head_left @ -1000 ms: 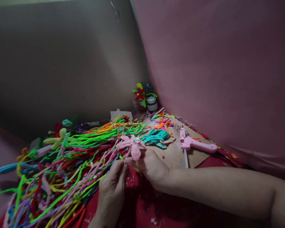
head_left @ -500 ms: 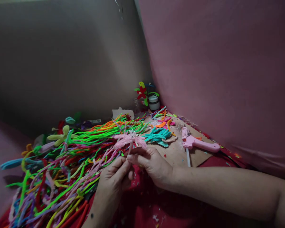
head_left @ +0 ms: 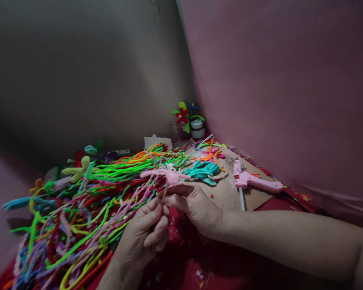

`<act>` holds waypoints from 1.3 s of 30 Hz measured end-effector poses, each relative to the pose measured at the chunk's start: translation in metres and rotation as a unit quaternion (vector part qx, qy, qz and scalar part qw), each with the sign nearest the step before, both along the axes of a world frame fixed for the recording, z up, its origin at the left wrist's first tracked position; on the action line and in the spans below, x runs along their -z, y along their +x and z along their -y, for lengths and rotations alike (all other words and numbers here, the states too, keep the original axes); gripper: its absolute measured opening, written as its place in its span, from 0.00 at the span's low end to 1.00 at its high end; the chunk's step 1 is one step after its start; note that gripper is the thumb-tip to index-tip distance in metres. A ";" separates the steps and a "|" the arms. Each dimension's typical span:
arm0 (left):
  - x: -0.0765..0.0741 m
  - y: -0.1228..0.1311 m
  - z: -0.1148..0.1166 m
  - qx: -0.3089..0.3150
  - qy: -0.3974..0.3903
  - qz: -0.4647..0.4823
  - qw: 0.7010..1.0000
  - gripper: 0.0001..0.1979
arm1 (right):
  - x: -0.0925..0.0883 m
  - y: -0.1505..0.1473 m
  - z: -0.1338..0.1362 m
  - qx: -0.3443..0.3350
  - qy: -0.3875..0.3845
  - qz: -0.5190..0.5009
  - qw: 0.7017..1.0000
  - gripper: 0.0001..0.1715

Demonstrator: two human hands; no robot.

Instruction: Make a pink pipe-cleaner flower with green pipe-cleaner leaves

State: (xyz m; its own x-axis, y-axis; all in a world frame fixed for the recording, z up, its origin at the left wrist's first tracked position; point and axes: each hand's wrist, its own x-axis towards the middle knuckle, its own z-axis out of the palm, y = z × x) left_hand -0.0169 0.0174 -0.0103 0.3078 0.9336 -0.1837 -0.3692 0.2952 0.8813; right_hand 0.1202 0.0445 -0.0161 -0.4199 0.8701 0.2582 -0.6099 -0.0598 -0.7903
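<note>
Flower point(head_left: 172, 178) in pink stands central, its stem point(head_left: 166, 190) pinched by closed fingers point(head_left: 177, 202) of my left hand point(head_left: 147, 229) and right hand point(head_left: 196, 207), teal strips point(head_left: 201, 171) just beyond, pipe cleaners point(head_left: 121, 175) crowding the left, glue gun point(head_left: 257, 182) across cardboard point(head_left: 226, 197) at right.

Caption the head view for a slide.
Left hand and right hand pinch a pink pipe-cleaner flower by its stem.

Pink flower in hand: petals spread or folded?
Spread: the pink flower has petals reaching out left and right beneath its white tuft.
</note>
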 end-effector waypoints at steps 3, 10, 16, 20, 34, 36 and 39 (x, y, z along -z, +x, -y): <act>0.001 0.000 -0.001 0.015 0.001 0.008 1.000 0.09 | 0.003 -0.001 -0.001 0.003 0.010 0.003 1.000 0.12; 0.000 0.001 -0.001 0.021 0.019 -0.048 0.998 0.10 | 0.005 -0.002 -0.003 0.015 -0.026 -0.010 1.000 0.07; 0.003 0.015 0.003 -0.080 0.140 -0.292 0.943 0.11 | 0.009 -0.001 -0.006 0.058 -0.087 0.017 0.994 0.08; 0.011 0.019 0.004 -0.169 0.295 -0.460 0.820 0.07 | 0.011 -0.001 -0.005 0.038 -0.089 0.003 0.995 0.09; 0.005 0.015 0.000 -0.137 0.143 -0.282 0.939 0.13 | 0.005 0.001 -0.002 -0.003 -0.069 0.053 0.996 0.13; 0.002 0.015 -0.001 -0.114 0.100 -0.199 0.968 0.12 | 0.006 0.002 -0.003 -0.018 -0.046 0.060 0.997 0.14; 0.001 0.013 -0.002 -0.084 0.072 -0.111 0.988 0.10 | 0.006 0.002 -0.004 -0.007 -0.016 0.081 0.997 0.14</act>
